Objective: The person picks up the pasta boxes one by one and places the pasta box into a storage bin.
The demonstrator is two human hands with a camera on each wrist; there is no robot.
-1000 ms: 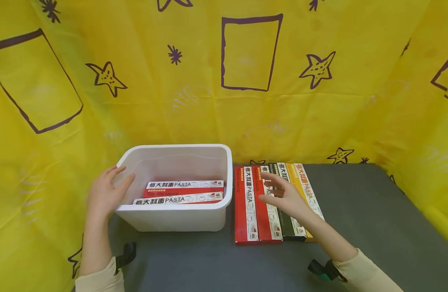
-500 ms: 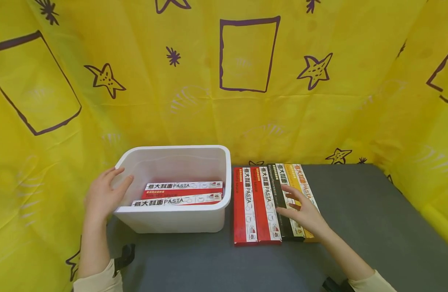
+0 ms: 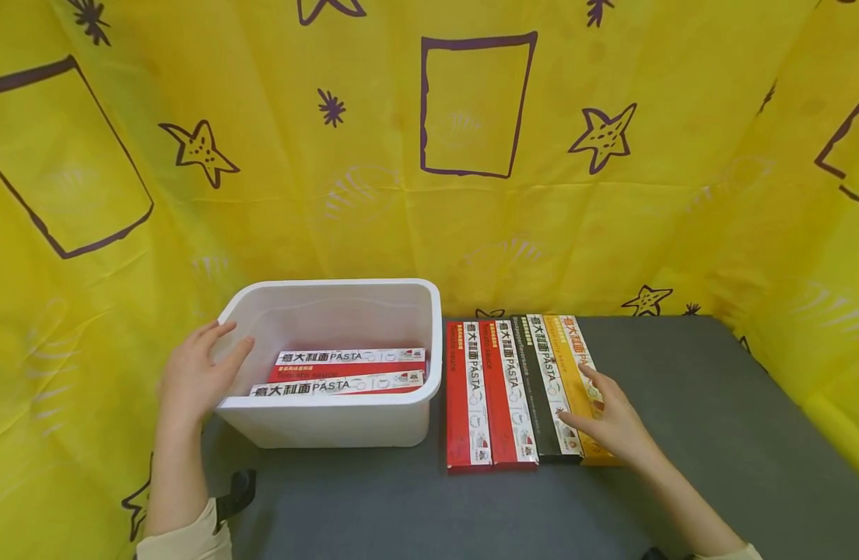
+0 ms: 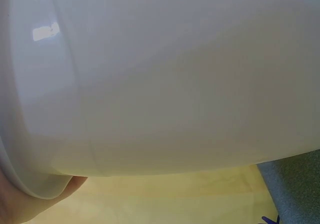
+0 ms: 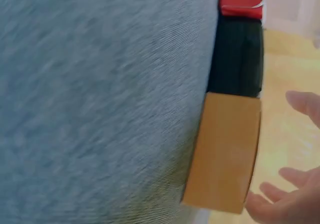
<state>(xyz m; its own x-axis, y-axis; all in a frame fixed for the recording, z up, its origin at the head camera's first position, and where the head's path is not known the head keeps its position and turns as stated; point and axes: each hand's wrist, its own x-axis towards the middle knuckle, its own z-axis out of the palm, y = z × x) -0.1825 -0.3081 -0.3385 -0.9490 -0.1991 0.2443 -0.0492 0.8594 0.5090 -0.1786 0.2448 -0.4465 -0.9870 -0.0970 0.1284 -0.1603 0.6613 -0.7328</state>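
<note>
My left hand [image 3: 200, 372] grips the left rim of a white plastic bin [image 3: 331, 425], thumb and index tips reaching over its inside. In the left wrist view the bin's outer wall [image 4: 175, 108] fills most of the picture, with some of the hand [image 4: 17, 201] showing past the rim. Over a yellow pasta box [image 3: 576, 393] is my right hand [image 3: 615, 420], its thumb spread from the fingers. The right wrist view shows these fingers [image 5: 300, 194] beyond the yellow box's end [image 5: 225, 151], with nothing held.
To the yellow box's left lie a black pasta box [image 3: 537, 408] and two red ones [image 3: 460, 416], side by side. Red pasta boxes [image 3: 352, 372] are inside the bin. A grey tabletop [image 3: 401, 505] carries everything, with a yellow patterned cloth [image 3: 373, 218] behind.
My right hand has moved rightward from above the red and black boxes to the yellow box. My left hand has stayed at the bin's rim.
</note>
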